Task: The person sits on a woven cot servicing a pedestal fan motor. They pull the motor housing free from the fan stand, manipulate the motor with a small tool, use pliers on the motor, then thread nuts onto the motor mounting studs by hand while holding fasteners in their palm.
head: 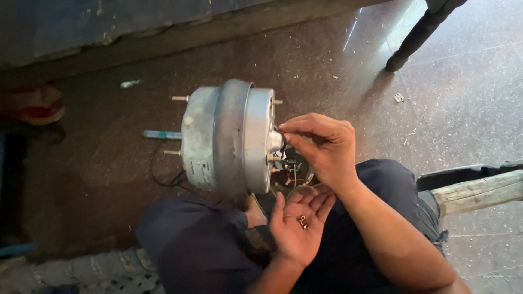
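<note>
While resting on its side on the dark floor (338, 65), the grey metal motor housing (229, 141) lies left of centre, studs projecting from its left face, wires trailing at its right end. Near the lower middle, the left hand (297, 226) lies palm up, its fingers loosely spread, cradling small brass nuts (302, 221). Right of the housing, the right hand (321, 149) pinches a black wire (283, 135) beside the shaft.

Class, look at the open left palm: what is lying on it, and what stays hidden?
On the left hand, held palm up, lie a few small brass-coloured nuts, bunched together. Their exact count is too small to tell. What lies under the hand is covered by it and the dark trousers.
</note>
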Tool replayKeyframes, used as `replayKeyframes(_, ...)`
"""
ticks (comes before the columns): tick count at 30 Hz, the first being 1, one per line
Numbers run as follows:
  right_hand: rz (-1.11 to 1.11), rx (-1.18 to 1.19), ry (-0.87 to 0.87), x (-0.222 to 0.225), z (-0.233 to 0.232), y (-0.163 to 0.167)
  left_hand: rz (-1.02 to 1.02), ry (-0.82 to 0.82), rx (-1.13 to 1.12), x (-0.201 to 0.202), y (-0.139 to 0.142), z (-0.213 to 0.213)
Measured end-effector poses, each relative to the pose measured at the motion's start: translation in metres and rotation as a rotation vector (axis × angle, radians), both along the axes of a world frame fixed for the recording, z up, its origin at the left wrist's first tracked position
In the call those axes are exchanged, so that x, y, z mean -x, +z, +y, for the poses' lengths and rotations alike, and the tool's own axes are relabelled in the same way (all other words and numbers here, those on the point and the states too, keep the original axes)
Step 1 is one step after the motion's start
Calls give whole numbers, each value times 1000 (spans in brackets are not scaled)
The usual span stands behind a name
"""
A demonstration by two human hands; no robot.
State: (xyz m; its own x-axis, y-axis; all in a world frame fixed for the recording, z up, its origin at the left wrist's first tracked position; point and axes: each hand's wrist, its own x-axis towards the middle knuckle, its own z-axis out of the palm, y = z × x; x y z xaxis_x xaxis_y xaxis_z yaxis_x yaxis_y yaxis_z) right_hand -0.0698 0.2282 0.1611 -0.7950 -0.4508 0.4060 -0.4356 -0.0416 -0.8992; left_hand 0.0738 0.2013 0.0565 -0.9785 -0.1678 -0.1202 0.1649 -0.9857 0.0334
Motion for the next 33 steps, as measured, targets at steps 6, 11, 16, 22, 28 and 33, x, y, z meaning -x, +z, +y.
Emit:
replayKeyframes(6,32,-43,-82,-9,-3,1,-2,26,-8,-2,-3,1)
replayKeyframes(11,19,-75,-88,-11,-5,0,6,17,-42,-3,-1,0)
replayKeyframes(16,20,-43,-40,-11,-9,-2,22,25,-12,-3,1,-1)
replayKeyframes(22,84,-95,-54,-8,-9,-9,32,29,-29,-3,-3,0)
replayKeyframes(28,66,-233,-90,0,-9,-12,-4,31,-43,1,-1,2)
replayKeyframes(33,-76,-112,9,0,-2,-9,14,8,7,2,3,1)
